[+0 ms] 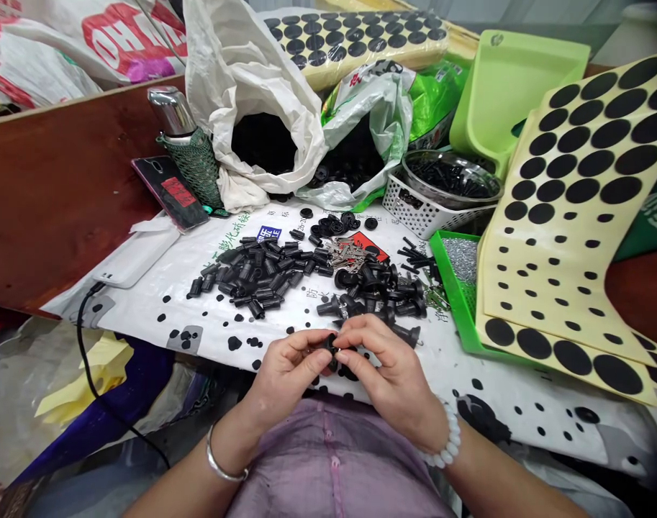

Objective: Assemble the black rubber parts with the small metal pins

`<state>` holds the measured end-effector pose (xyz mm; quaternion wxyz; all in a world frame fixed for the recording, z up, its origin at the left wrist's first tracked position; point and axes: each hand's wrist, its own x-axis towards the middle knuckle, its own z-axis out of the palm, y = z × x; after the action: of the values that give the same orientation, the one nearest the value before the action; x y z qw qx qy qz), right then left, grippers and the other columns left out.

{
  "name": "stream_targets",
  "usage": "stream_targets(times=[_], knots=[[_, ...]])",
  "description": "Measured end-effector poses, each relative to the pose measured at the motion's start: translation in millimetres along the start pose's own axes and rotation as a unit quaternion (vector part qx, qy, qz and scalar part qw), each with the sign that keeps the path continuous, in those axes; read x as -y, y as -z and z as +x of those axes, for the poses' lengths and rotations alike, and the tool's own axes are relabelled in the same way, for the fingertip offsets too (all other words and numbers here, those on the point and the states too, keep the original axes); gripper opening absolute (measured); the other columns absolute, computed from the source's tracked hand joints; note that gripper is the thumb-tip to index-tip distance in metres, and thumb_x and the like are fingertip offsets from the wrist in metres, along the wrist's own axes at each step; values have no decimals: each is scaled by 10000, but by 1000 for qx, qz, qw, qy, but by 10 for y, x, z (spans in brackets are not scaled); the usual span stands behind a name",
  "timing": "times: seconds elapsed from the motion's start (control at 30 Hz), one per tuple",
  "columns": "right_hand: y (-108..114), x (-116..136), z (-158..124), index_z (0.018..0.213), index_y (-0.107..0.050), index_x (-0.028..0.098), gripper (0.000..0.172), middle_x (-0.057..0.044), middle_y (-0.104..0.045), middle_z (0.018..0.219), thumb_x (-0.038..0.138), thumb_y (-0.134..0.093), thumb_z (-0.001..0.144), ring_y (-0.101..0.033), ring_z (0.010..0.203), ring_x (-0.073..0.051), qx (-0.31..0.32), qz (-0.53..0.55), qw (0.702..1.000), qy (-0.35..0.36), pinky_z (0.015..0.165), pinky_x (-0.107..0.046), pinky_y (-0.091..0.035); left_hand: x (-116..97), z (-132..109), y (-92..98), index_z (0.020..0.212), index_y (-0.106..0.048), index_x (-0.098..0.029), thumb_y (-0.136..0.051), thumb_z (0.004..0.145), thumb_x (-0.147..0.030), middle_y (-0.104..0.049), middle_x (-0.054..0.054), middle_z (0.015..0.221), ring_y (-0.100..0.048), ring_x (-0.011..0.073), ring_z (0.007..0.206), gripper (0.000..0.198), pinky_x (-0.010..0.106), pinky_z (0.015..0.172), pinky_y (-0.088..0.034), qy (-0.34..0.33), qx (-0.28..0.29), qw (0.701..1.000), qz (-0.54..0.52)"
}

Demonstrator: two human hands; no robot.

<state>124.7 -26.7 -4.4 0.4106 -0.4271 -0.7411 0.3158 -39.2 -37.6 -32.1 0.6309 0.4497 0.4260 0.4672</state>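
Note:
Close to my body, above the table's near edge, both hands meet around a small black plastic part (332, 347). My left hand (296, 363) pinches it from the left between thumb and fingers. From the right, the thumb and fingertips of my right hand (379, 360) close at the same part; a tiny light spot shows there, too small to name. Just beyond my hands lies a pile of black assembled pieces with flanged ends (382, 288). Left of it is a heap of black ribbed sleeves (257, 273). Small metal clips (348, 253) lie between the heaps.
Behind stand a white sack (263, 86), a bag of black discs (355, 158) and a steel bowl of black screws (450, 176) in a white basket. A green tray (463, 324) and sticker sheets (571, 180) stand right. A phone (169, 194) leans against a netted flask (185, 144).

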Motion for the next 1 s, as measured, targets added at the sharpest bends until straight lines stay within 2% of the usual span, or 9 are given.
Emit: stream_targets(times=[0.1,0.17,0.27,0.33,0.4,0.47,0.6,0.83,1.0], knots=[[30,-2,30,852,-605,196,125,-60,-573,909,105,-525,821,-574,877,-173,19,7,1000,7,760,-317,-490,-54,-24,86,1156,-596,-178,-585,811,-207,-682,82,1018,-642,171,829,346,285,739,-523,-39,72,995,60],[43,0,47,857,-603,193,124,-69,-583,953,103,-524,821,-577,904,-176,33,5,999,18,782,-320,-492,-91,-28,133,1228,-543,-210,-541,827,-147,-661,80,1075,-637,179,876,406,293,771,-512,-98,94,978,160],[37,6,62,859,-597,185,119,-74,-611,978,97,-528,816,-588,923,-179,48,-2,998,37,818,-329,-488,-118,-13,173,1190,-577,-221,-489,846,-110,-673,72,1044,-640,180,875,372,287,788,-491,-191,67,923,328],[22,12,61,863,-592,181,122,-73,-622,968,93,-518,822,-594,915,-173,50,-8,998,49,815,-320,-491,-114,-2,179,1121,-618,-206,-468,858,-116,-688,73,987,-644,181,855,316,279,769,-487,-217,52,894,389],[8,18,52,881,-585,178,114,-78,-619,975,105,-514,829,-592,919,-170,48,-12,997,63,806,-310,-494,-101,0,179,1042,-643,-185,-449,868,-125,-695,68,895,-643,168,777,267,262,707,-486,-218,49,882,415],[2,20,42,954,-567,173,132,-89,-607,995,148,-547,826,-584,929,-179,56,-16,995,81,800,-312,-498,-84,-7,178,970,-650,-170,-437,873,-128,-686,56,829,-628,152,719,238,248,667,-476,-211,49,882,418],[15,16,34,1153,-493,161,380,-116,-588,1048,236,-614,801,-562,970,-215,78,-52,989,119,817,-353,-499,-62,-26,184,926,-642,-162,-448,869,-121,-674,41,808,-609,136,704,206,230,662,-460,-198,48,891,406],[14,37,30,1152,-518,150,371,-118,-579,990,251,-601,805,-579,882,-207,69,-63,987,128,751,-352,-524,-63,-35,167,864,-639,-154,-454,865,-117,-609,2,664,-547,103,590,188,198,576,-415,-206,48,895,392],[-49,49,-10,1082,-545,123,357,-122,-593,932,285,-646,781,-571,850,-216,12,-74,988,133,721,-360,-522,-57,-18,140,931,-642,-178,-442,860,-103,-629,6,697,-571,112,630,225,205,614,-441,-241,46,900,359]])
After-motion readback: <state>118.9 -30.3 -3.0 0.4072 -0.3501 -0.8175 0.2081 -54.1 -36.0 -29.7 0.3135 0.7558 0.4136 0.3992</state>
